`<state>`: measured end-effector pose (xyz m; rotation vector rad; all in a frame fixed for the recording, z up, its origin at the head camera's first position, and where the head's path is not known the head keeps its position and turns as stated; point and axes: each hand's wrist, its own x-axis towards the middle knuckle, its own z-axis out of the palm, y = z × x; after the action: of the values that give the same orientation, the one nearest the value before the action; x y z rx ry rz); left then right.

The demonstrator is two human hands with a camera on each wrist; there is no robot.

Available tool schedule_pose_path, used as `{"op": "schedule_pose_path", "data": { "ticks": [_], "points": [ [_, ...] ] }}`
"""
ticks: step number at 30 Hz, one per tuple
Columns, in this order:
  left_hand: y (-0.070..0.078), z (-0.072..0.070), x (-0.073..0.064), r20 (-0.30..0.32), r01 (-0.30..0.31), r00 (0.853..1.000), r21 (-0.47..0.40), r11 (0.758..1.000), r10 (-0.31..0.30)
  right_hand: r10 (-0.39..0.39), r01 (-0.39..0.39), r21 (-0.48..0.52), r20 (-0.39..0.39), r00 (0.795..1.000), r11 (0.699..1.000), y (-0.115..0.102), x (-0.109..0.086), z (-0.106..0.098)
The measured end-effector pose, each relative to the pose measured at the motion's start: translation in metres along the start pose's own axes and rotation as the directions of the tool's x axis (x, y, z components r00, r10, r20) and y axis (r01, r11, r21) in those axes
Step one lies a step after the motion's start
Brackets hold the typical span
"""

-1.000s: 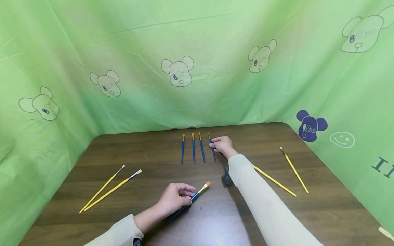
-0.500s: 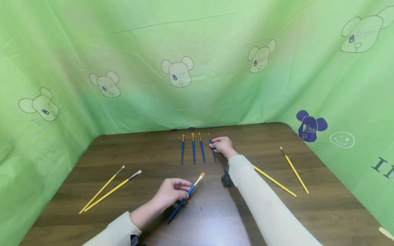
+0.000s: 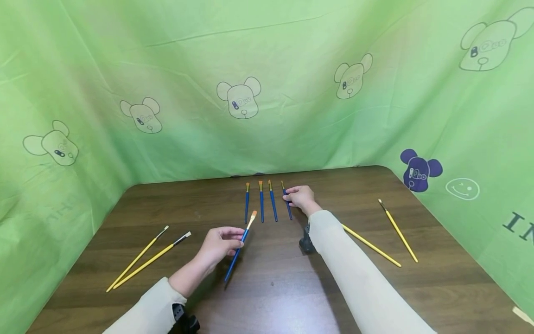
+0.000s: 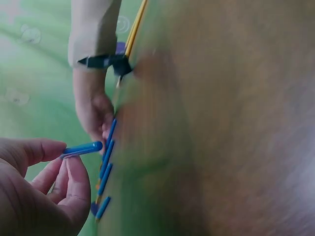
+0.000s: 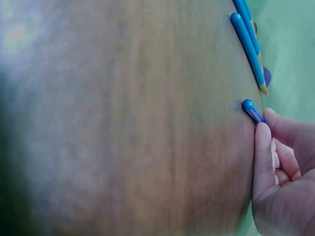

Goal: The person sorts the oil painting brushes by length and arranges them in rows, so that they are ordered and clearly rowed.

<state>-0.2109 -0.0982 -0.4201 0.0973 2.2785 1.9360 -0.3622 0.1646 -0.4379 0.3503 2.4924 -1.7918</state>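
My left hand [image 3: 218, 244] pinches a blue-handled paintbrush [image 3: 236, 256] between thumb and fingers, bristle end up and tilted to the right, over the middle of the table. Its rounded handle end [image 4: 86, 148] points away from the fingertips in the left wrist view. Toward the back, my right hand [image 3: 302, 198] pinches a thin blue paintbrush [image 3: 289, 211] that lies at the right end of a row. Left of it lie three more blue paintbrushes: a near one [image 3: 273, 204], a middle one [image 3: 262, 205] and a far-left one [image 3: 247, 205], all bristles to the back.
Two yellow paintbrushes [image 3: 152, 260] lie at the left of the wooden table [image 3: 158, 204], handle ends together. On the right lie another yellow paintbrush [image 3: 372, 246], partly behind the right sleeve, and a separate yellow one [image 3: 401, 235]. A green curtain [image 3: 187, 139] stands behind.
My left hand has moved forward and leftward with its paintbrush, which has turned more upright and points more toward the back. My right hand stays at the end of the row.
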Motion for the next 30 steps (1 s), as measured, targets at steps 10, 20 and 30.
{"op": "schedule_pose_path", "data": {
  "ticks": [10, 20, 30],
  "points": [
    [0.002, -0.018, 0.027, -0.114, 0.083, 0.989, -0.076, 0.994, -0.091, -0.029, 0.029, -0.007, -0.009, 1.000, 1.000, -0.001, -0.006, 0.000],
    [0.003, -0.028, 0.062, -0.181, 0.141, 0.971, -0.104, 0.985, -0.158, -0.036, 0.035, -0.021, -0.018, 0.999, 0.999, -0.001, -0.004, 0.000],
    [0.000, -0.033, 0.097, -0.218, 0.164, 0.958, -0.123, 0.979, -0.187, -0.022, 0.022, -0.021, -0.007, 1.000, 1.000, 0.000, -0.003, 0.000]
  ]
}}
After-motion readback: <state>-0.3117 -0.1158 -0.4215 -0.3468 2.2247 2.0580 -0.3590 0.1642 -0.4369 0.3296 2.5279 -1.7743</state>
